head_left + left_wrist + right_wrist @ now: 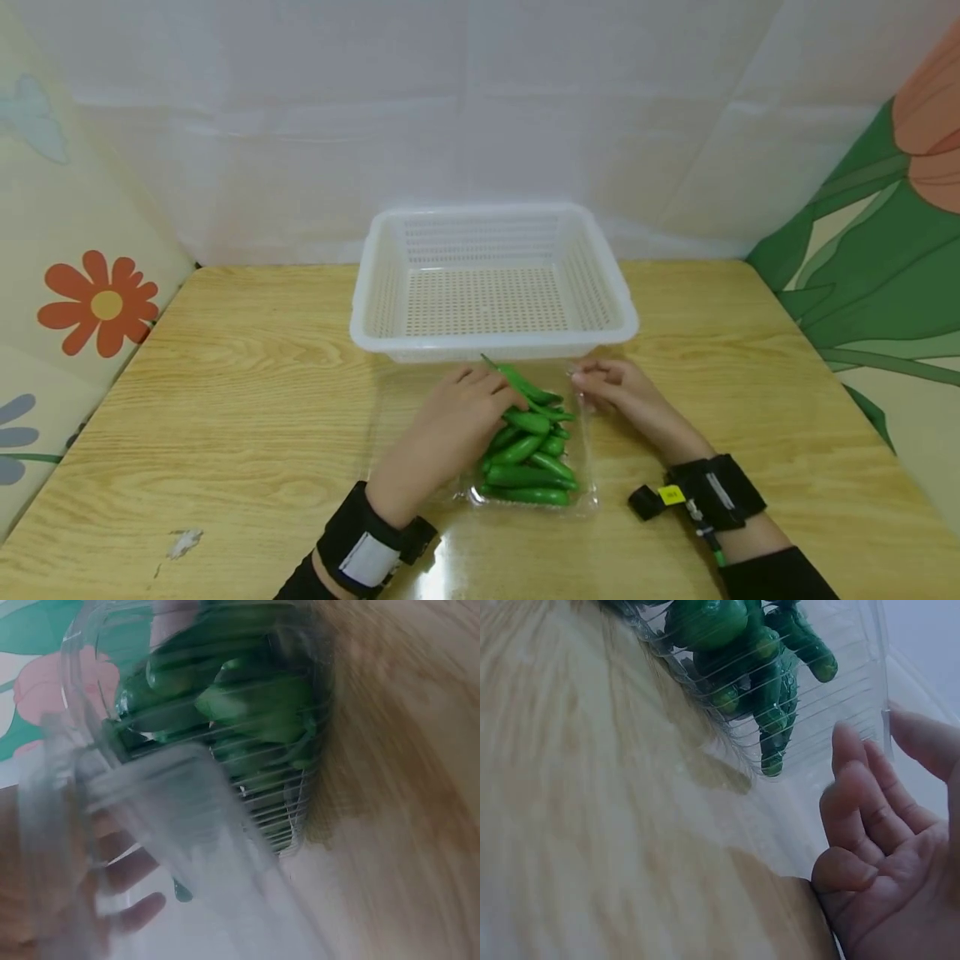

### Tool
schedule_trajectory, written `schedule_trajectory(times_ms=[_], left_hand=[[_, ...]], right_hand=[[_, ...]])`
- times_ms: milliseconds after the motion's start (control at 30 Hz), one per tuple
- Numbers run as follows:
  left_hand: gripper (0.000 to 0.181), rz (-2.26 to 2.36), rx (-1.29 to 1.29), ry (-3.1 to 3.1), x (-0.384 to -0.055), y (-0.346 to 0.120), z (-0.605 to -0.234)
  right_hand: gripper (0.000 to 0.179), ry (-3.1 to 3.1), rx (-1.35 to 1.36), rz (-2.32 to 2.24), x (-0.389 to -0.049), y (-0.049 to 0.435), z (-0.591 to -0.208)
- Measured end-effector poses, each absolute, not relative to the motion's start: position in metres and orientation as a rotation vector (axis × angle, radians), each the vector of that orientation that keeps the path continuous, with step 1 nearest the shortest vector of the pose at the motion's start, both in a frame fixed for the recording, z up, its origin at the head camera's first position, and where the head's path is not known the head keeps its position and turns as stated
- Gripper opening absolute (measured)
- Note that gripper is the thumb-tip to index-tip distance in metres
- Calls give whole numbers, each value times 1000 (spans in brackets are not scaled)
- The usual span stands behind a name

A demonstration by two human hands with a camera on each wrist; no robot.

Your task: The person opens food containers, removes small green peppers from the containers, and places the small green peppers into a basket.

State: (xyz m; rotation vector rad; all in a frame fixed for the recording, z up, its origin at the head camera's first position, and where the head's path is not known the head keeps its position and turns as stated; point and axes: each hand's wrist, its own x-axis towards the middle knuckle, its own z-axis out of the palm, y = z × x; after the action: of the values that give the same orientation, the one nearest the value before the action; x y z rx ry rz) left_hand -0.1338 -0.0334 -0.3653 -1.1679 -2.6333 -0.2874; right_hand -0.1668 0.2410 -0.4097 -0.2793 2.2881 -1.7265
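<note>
Hands (461, 425) flank green peppers (528, 477) in a clear tray (589, 475).

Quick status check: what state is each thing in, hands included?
Box: open
Lid: folded open, leftward
Peppers: piled in the box
Basket: upright
Table: surface chipped
Left hand: at the peppers, grip unclear
Right hand: pinching the box's rim

Green peppers (528, 477), white basket (495, 342), wood-grained table (262, 375)
</note>
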Motion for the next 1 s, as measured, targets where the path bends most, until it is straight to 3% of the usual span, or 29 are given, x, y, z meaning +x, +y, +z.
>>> schedule_trajectory(times_ms=[567, 833, 1000], left_hand=[[28, -358, -1197, -2607, -136, -6, -359], [27, -385, -1180, -2540, -138, -4, -362], [29, -399, -1149, -2533, -141, -8, -366]], right_hand=[[56, 2387, -67, -1588, -169, 271, -402], [52, 2402, -113, -1639, -168, 278, -406], [38, 2416, -182, -1750, -168, 278, -416]])
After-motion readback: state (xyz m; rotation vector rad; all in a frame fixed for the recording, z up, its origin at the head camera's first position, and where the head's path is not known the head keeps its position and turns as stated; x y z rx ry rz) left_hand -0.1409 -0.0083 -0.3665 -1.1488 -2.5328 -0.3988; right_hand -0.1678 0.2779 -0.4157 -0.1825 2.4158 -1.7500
